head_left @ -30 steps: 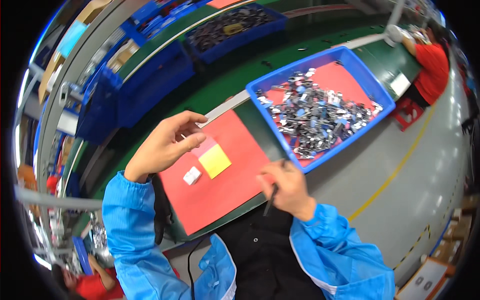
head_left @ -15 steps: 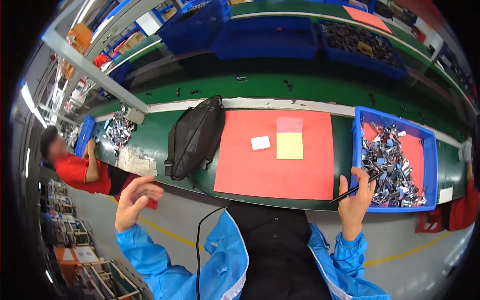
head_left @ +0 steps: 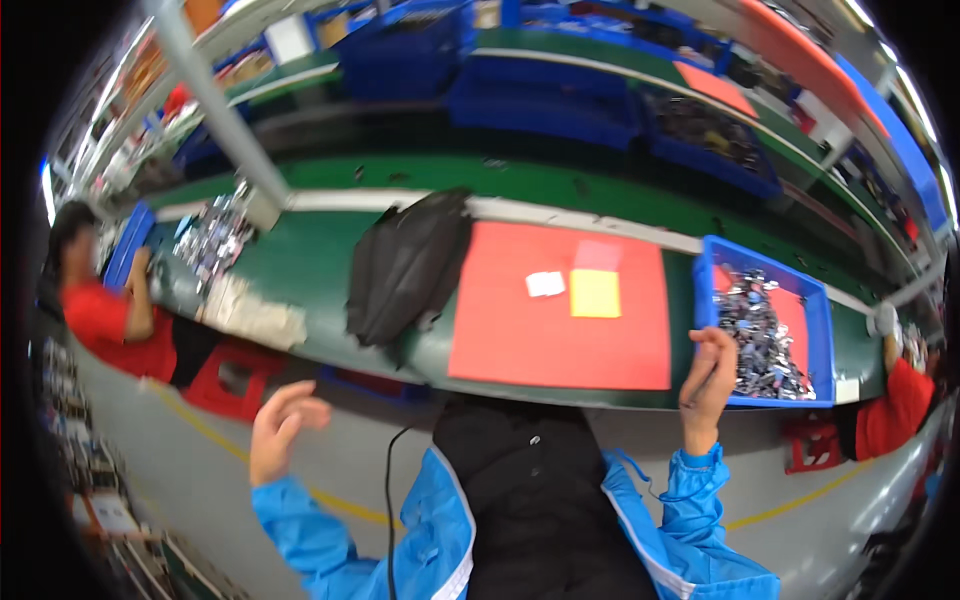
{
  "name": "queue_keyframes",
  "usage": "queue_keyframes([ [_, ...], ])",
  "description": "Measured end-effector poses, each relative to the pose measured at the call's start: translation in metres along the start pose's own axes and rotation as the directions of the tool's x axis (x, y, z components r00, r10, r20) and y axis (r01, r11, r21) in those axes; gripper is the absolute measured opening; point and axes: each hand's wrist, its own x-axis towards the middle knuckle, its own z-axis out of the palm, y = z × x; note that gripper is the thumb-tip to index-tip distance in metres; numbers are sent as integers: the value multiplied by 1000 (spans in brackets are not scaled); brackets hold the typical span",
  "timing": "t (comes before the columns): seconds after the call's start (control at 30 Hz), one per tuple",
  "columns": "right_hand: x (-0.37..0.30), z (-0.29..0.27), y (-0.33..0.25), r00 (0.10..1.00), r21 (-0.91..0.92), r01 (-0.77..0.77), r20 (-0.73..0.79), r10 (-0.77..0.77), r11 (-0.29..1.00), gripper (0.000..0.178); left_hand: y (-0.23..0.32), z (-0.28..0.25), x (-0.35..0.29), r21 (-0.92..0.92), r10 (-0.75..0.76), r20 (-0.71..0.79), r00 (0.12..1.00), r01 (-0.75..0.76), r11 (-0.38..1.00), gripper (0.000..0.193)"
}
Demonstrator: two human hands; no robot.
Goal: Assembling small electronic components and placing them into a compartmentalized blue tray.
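Note:
My left hand (head_left: 283, 425) is raised over the floor, in front of the table's edge. Its fingers are loosely bent and apart, with nothing in them. At the front left corner of a blue bin (head_left: 827, 345) is my right hand (head_left: 708, 385), its fingers curled together. A black pen showed in this hand earlier; I cannot make it out now. Small metal and dark parts (head_left: 760, 335) fill much of the bin. Left of it lies a red sheet (head_left: 560, 355), bearing a yellow sticky note (head_left: 595, 294), a pink note (head_left: 597, 256) and a small white piece (head_left: 546, 284).
A black bag (head_left: 410, 265) lies on the green table (head_left: 315, 240). Further left are a parts heap (head_left: 215, 240) and a red-clad co-worker (head_left: 120, 325); another red-clad person (head_left: 893, 410) is at far right. A green belt (head_left: 530, 180) runs behind, and a black cable (head_left: 388, 520) hangs by me.
The view has swung and blurred, shifting the scene. My left hand appears lower and a little to the right. The black pen in my right hand no longer shows.

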Motion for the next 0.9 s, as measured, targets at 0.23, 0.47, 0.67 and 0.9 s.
queue_keyframes([
  [0.23,16,26,-38,999,217,37,-5,-37,976,49,-32,-14,14,-90,83,-12,996,-84,992,54],
  [0.47,134,-11,-140,916,137,370,-221,-335,919,47,10,9,31,-204,217,232,948,-171,964,68],
  [0.67,259,-50,-180,499,-712,528,-180,-848,462,42,38,33,60,-223,240,323,916,-173,959,67],
  [0.9,334,-64,-101,678,-624,573,-2,-735,530,40,116,73,125,-67,252,395,883,-246,967,46],
])
